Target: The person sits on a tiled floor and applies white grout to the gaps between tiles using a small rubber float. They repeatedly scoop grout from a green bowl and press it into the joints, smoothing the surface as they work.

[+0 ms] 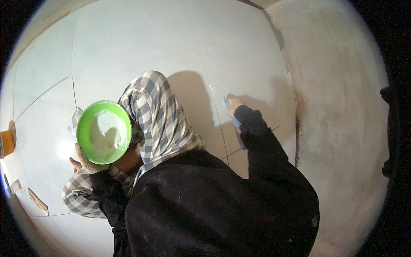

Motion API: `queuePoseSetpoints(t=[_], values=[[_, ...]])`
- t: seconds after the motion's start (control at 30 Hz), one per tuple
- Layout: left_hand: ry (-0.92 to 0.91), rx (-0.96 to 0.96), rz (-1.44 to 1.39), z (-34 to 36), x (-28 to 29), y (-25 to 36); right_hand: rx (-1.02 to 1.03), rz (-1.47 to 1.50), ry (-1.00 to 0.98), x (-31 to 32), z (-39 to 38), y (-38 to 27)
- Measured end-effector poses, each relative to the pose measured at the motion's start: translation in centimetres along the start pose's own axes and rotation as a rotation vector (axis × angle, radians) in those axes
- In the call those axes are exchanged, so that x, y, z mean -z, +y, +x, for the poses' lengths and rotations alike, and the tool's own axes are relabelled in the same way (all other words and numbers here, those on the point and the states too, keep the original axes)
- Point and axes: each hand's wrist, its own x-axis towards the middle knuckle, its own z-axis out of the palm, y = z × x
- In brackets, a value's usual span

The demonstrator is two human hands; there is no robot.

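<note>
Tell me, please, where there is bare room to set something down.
The widest free patch is the pale tiling beyond the green bowl and checkered cloth; a narrower one lies between the right hand and plastered wall. It is crowded around the bowl, left hand and cloth.

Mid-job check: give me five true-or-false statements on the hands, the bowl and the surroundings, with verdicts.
1. The left hand holds a green bowl. True.
2. The bowl is empty. False: white paste is in it.
3. The right hand is left of the bowl. False: it is to the bowl's right.
4. Thin dark joints run between the tiles. True.
5. Both sleeves are white. False: they are black.
</note>
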Motion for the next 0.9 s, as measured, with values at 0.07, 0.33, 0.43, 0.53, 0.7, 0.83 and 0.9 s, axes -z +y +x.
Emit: queuePoseSetpoints(t=[0.07, 0.33, 0.43, 0.53, 0.7, 0.83, 0.9], values=[[0.006, -0.003, -0.001, 0.0, 0.1, 0.2, -0.143, 0.140, 0.245, -2.3, 1.8, -1.9], [0.029, -0.005, 0.032, -0.2, 0.3, 0.3, -0.086, -0.072, -0.053, -9.7, -0.2, -3.6], [0.047, -0.009, 0.048, 0.0, 0.1, 0.2, 0.164, -0.437, -0.184, -3.1, 1.5, -1.3], [0.055, -0.033, 0.132, 0.1, -0.3, -0.1, 0.169, -0.121, 0.196, 3.6, 3.4, -2.5], [0.355, -0.450, 0.742, 0.1, -0.6, -1.4, 0.106, -0.118, 0.150, 9.4, 6.5, -7.8], [0.065, -0.396, 0.072, -0.4, 0.5, -1.1, 0.006, -0.076, 0.072, 7.1, 8.3, -6.9], [0.039, -0.056, -0.599, -0.7, 0.8, 0.2, 0.065, -0.137, 0.040, 3.5, 7.9, -4.8]])
